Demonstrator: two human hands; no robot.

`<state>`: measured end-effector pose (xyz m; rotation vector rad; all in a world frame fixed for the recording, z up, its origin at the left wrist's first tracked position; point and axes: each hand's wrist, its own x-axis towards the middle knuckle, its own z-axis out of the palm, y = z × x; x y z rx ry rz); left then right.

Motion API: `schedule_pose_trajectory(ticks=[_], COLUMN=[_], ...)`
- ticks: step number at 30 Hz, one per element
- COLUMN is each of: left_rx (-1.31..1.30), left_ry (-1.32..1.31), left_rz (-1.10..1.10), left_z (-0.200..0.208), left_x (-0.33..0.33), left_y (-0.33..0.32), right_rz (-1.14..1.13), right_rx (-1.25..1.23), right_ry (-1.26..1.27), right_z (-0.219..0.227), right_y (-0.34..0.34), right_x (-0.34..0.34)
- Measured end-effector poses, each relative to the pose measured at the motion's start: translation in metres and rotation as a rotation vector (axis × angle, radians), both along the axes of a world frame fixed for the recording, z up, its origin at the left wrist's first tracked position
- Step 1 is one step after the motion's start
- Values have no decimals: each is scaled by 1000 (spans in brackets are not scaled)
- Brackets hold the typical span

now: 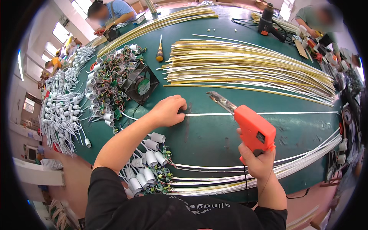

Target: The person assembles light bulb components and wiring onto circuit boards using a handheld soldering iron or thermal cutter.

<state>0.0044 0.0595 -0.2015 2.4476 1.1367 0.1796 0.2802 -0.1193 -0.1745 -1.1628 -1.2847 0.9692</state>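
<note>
My right hand [259, 163] is wrapped round the handle of an orange-red soldering gun [256, 128]. Its dark, crusted metal nose tilts up and to the left, above the table and clear of my left hand. My left hand [168, 111] is closed in a pinch at the left end of a thin white LED strip [283, 113], which lies straight across the green table toward the right edge. The pinched tip is hidden by my fingers. Under my left forearm, white lamp sockets [150, 158] with small circuit boards are joined to several white strips [226, 188] running right.
A wide bundle of yellow and white strips [245, 67] lies beyond my hands. To the left are a black fan [141, 85], piled sockets with boards [107, 82] and white-wired sockets [63, 115]. A screwdriver [160, 51] and heat gun [265, 21] stand farther back. Other people work around the table.
</note>
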Motion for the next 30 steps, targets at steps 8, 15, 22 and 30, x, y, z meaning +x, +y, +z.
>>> schedule_pose_trajectory(ticks=[8, 15, 22, 30], left_rx=[-89, -225, -994, -1131], left_ry=[156, 260, -228, -185], left_rz=[-9, -4, 153, 109], left_z=[10, 40, 38, 63], left_x=[19, 24, -2, -12], left_y=[-5, -2, -14, -56], right_rz=[-71, -92, -111, -101], right_rx=[20, 122, 104, 114], right_ry=[130, 21, 18, 104], right_z=[14, 12, 17, 13], right_y=[-9, -7, -10, -10], right_x=[11, 21, 25, 25])
